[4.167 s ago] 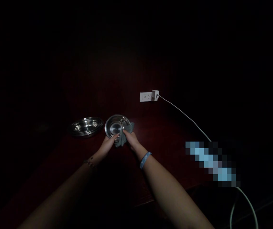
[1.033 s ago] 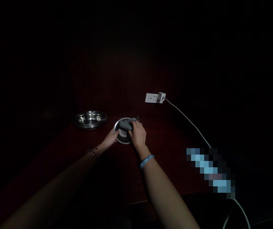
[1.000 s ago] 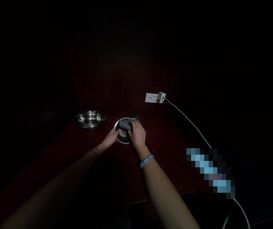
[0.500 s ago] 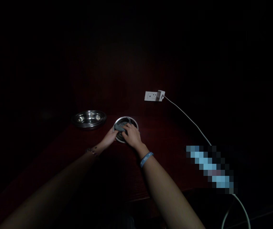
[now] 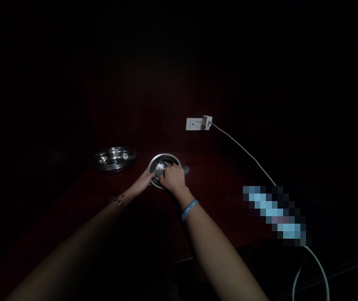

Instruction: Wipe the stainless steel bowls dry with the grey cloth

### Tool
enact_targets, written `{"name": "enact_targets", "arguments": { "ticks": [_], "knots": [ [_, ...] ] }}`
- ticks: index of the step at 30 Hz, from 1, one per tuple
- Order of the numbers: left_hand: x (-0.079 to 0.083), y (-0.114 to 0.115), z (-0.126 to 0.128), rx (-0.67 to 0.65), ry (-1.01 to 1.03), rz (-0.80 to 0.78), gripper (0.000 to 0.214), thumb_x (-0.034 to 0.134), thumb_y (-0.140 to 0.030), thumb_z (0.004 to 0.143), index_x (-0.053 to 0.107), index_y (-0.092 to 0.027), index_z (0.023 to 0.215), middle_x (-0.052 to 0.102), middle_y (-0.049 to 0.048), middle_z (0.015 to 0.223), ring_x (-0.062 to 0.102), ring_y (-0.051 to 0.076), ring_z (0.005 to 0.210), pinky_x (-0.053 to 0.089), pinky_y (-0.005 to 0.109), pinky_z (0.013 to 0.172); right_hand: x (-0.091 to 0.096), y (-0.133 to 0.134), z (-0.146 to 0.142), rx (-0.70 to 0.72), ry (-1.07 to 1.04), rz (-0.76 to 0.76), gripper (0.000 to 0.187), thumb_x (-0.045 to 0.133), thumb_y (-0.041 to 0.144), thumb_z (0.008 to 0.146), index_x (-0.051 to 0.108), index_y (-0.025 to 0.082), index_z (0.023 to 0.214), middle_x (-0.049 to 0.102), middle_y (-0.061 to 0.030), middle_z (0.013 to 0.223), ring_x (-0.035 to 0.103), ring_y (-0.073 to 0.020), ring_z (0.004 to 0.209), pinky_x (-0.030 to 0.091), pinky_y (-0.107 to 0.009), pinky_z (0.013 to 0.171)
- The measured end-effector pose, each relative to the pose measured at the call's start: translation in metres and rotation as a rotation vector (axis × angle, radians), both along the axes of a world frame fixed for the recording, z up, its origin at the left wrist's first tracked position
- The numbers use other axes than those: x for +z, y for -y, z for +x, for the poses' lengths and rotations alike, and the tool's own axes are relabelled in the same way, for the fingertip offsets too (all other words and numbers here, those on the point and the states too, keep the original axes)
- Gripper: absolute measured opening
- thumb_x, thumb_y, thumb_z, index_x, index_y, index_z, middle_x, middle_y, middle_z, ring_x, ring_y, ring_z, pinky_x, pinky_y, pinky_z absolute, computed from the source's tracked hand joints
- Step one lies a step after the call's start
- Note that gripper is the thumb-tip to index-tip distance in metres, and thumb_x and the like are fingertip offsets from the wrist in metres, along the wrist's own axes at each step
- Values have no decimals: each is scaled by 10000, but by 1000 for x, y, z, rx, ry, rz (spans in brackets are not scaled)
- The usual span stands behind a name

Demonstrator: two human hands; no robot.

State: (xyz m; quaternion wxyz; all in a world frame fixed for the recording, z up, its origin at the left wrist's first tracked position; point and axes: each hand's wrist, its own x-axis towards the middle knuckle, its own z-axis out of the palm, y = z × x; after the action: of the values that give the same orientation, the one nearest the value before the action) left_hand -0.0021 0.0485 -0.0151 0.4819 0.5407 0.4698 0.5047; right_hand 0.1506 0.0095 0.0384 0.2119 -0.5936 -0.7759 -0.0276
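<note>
A round metal bowl (image 5: 163, 156) is tilted toward me above the dark red table. My left hand (image 5: 143, 182) grips its left rim, thumb on the near side and the other fingers hidden behind it. My right hand (image 5: 173, 177) is closed on a grey-green cloth (image 5: 158, 172) and presses it against the bowl's inside. One end of the cloth sticks out past the right rim. A bracelet circles my left wrist and a blue band my right.
To the left stands a stack of shiny metal bowls (image 5: 113, 159) on the red table (image 5: 216, 200). A white charger (image 5: 206, 122) sits in a wall socket (image 5: 192, 124); its white cable (image 5: 250, 156) runs down to a blurred-out lit object (image 5: 274, 215) at right.
My right hand has bunched the cloth more tightly, and its end now pokes out over the right rim. More of the bowl's shiny inside shows. The view has shifted slightly.
</note>
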Motion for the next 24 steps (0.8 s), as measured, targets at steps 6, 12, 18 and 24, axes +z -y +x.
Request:
{"name": "enact_targets", "arguments": {
  "ticks": [6, 12, 18, 24],
  "knots": [
    [1, 3, -1, 13, 24, -90, 467, 672, -248, 789, 701, -155, 1246, 818, 98, 957, 787, 265, 899, 637, 372, 858, 5, -7, 9, -160, -569, 181, 344, 448, 232, 1027, 771, 212, 1142, 766, -113, 1186, 691, -277, 1125, 531, -371, 1009],
    [-1, 3, -4, -42, 25, -80, 505, 690, -264, 782, 673, -147, 1274, 822, 107, 963, 803, 276, 949, 644, 392, 895, 2, -12, 15, -161, -725, 440, 457, 390, 185, 1054, 659, 195, 1425, 646, -137, 1376, 595, -266, 1292, 472, -394, 1144],
    [-2, 3, 3, 16, 53, -26, 442, 651, -216, 820, 689, -161, 1257, 829, 123, 1088, 758, 365, 1197, 615, 470, 1035, -2, -1, 16, 170, -153, 240, 497, 517, 162, 1044, 688, 294, 1491, 685, -90, 1429, 560, -284, 1299, 436, -420, 1138],
    [-1, -3, 3, 1, 1, 63, 495, 669, -189, 704, 713, -174, 1197, 817, 122, 1139, 737, 375, 1238, 588, 532, 1115, -4, -2, 15, 150, 42, 117, 449, 451, 177, 1092, 731, 246, 1436, 715, -113, 1450, 540, -312, 1314, 421, -454, 1092]
  ]
}}
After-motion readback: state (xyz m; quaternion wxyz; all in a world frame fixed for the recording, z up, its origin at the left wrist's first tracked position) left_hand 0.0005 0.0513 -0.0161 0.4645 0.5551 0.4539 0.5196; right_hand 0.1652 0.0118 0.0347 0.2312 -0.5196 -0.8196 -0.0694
